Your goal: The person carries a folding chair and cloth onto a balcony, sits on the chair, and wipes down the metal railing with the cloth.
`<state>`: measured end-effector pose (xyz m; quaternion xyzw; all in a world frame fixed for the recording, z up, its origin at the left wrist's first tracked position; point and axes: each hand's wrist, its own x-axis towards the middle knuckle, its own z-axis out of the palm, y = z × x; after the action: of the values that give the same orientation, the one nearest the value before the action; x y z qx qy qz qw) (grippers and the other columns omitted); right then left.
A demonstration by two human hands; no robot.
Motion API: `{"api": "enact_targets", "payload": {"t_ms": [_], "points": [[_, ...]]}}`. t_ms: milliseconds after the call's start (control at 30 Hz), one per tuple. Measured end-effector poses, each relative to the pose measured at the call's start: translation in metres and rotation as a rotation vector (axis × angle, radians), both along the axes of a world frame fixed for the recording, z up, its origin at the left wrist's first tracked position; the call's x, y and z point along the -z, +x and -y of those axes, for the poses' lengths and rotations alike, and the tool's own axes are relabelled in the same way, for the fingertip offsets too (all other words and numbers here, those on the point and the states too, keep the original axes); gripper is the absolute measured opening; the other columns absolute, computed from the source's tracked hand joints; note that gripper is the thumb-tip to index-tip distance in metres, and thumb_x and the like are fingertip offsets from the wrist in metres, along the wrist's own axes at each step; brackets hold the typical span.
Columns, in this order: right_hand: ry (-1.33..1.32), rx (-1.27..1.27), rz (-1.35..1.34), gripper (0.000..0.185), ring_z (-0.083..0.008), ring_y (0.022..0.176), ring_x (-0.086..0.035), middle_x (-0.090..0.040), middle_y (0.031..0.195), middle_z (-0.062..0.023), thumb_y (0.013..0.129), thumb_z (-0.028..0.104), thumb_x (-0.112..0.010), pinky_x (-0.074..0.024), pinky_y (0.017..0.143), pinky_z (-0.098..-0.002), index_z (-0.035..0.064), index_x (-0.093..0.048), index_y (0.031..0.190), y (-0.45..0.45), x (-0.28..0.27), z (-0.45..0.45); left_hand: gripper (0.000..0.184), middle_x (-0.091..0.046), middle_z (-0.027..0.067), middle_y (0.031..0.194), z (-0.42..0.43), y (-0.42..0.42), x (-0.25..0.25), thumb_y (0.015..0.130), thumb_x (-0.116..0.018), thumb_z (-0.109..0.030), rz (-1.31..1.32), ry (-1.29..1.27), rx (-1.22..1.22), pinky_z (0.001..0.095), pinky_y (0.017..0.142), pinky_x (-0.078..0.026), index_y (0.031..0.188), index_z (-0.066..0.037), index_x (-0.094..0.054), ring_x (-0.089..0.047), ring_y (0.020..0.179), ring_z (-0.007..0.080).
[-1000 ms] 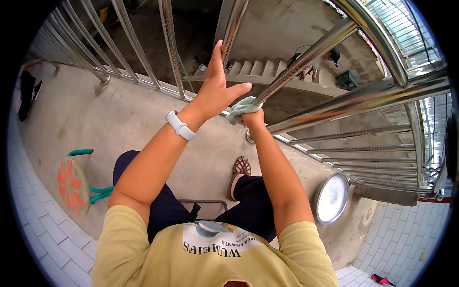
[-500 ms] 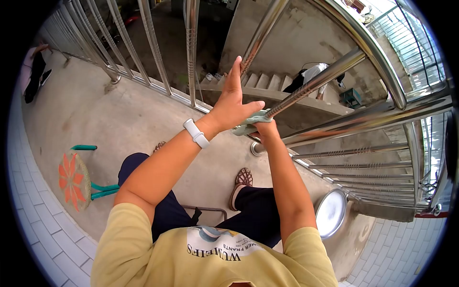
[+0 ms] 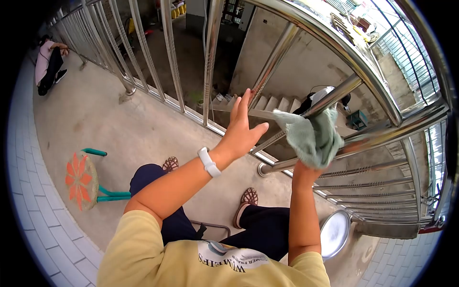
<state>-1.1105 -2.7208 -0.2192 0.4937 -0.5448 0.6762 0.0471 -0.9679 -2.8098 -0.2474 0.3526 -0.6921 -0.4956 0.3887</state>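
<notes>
Pale-green fabric cloth point(image 3: 313, 136) was grasped in R hand point(image 3: 310, 168) (fingers hidden), prob. so round shiny steel bar point(image 3: 340, 93) was hugged; L hand point(image 3: 240, 136) was held open, empty.

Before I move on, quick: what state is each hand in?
Left hand: open, thumb out, holding nothing.
Right hand: holding the grey-green cloth, which hides its fingers.

One wide, dark-rimmed head view looks forward and steeply down, from close above the yellow short-sleeved shirt point(image 3: 143, 258) at the bottom edge, over the grey concrete floor point(image 3: 119, 129), to the shiny silver metal railing point(image 3: 212, 57) crossing its upper part.
</notes>
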Motion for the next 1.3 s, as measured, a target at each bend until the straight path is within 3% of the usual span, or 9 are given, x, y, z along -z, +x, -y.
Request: {"api": "enact_targets", "payload": {"t_ms": [133,233,467,600,733,833,967,1233,1300], "points": [[-0.125,0.08,-0.432,0.049,-0.0264,0.097,-0.059,-0.059,0.112,-0.0149,0.075,0.01,-0.07,-0.0465,0.088,-0.0341,-0.0026,-0.052,0.118,0.004,0.006,-0.011,0.05,-0.039,0.0126,0.135,-0.019,0.003,0.002,0.088,-0.056,-0.015,-0.236,0.067,-0.116,0.0331,0.098,-0.039,0.133,-0.001,-0.037,-0.046,0.12,0.0229],[0.047,-0.1,-0.488,0.051,-0.0309,0.096,-0.059,-0.061,0.108,-0.0177,0.069,0.008,-0.074,-0.0466,0.086,-0.0361,-0.0022,-0.054,0.115,0.013,0.0,-0.008,0.025,-0.061,0.0018,0.102,-0.022,0.008,-0.003,0.094,-0.05,-0.014,-0.38,0.341,0.257,0.0237,0.083,-0.044,0.112,0.001,-0.055,-0.055,0.092,0.0078],[0.348,-0.181,-0.349,0.077,-0.0341,0.106,-0.054,-0.052,0.12,-0.0185,0.07,0.007,-0.072,-0.0452,0.088,-0.0373,0.0028,-0.033,0.136,0.018,0.0,-0.002,0.028,-0.063,0.007,0.096,-0.021,-0.001,0.005,0.095,-0.047,-0.021,-0.431,0.38,0.302,0.0266,0.078,-0.046,0.107,0.002,-0.057,-0.055,0.086,0.0105],[0.561,-0.241,-0.271,0.082,-0.0363,0.104,-0.054,-0.053,0.117,-0.0195,0.07,0.008,-0.071,-0.0459,0.085,-0.04,0.0064,-0.028,0.139,0.015,0.005,-0.006,0.023,-0.064,0.0074,0.092,-0.007,0.004,0.028,0.089,-0.051,-0.015,0.051,0.19,0.391,0.0287,0.078,-0.046,0.103,0.002,-0.058,-0.057,0.087,0.012],[0.824,-0.276,-0.415,0.08,-0.0356,0.105,-0.056,-0.056,0.113,-0.0212,0.067,0.003,-0.07,-0.0434,0.09,-0.035,0.0079,-0.033,0.138,0.007,0.008,-0.013,0.025,-0.066,0.016,0.084,-0.012,0.006,0.021,0.081,-0.057,-0.016,0.281,-0.269,0.35,0.0363,0.074,-0.048,0.097,0.003,-0.059,-0.063,0.08,0.0293],[0.989,-0.258,-0.421,0.078,-0.0382,0.107,-0.054,-0.055,0.116,-0.023,0.065,-0.003,-0.063,-0.0427,0.091,-0.0363,0.0074,-0.035,0.137,0.004,0.01,-0.014,0.023,-0.064,0.0047,0.09,-0.013,0.002,0.015,0.088,-0.053,-0.011,-0.003,0.168,0.421,0.0265,0.075,-0.047,0.106,0.003,-0.059,-0.057,0.083,0.0089],[0.763,-0.305,-0.321,0.079,-0.039,0.108,-0.053,-0.054,0.114,-0.0238,0.062,-0.006,-0.059,-0.0437,0.09,-0.0381,0.0062,-0.035,0.136,0.005,0.009,-0.01,0.027,-0.063,0.0012,0.102,-0.008,0.003,0.011,0.086,-0.056,-0.002,-0.299,0.629,0.468,0.025,0.08,-0.047,0.113,-0.002,-0.058,-0.058,0.092,0.0071],[0.491,-0.387,-0.039,0.086,-0.0298,0.109,-0.052,-0.047,0.125,-0.0171,0.059,-0.005,-0.063,-0.0468,0.087,-0.0355,0.005,-0.032,0.138,0.016,0.008,-0.007,0.038,-0.064,0.003,0.106,-0.005,0.001,0.008,0.083,-0.056,0.002,-0.63,0.677,0.491,0.0264,0.078,-0.052,0.12,-0.006,-0.053,-0.062,0.093,0.0108],[0.426,-0.397,-0.104,0.087,-0.0294,0.108,-0.052,-0.047,0.124,-0.0174,0.059,-0.005,-0.065,-0.0475,0.086,-0.0351,0.0042,-0.031,0.138,0.017,0.011,-0.005,0.034,-0.063,0.007,0.109,-0.002,0.001,0.007,0.087,-0.056,-0.013,-0.727,0.846,0.432,0.0312,0.079,-0.054,0.12,-0.006,-0.053,-0.062,0.095,0.0166]]}}
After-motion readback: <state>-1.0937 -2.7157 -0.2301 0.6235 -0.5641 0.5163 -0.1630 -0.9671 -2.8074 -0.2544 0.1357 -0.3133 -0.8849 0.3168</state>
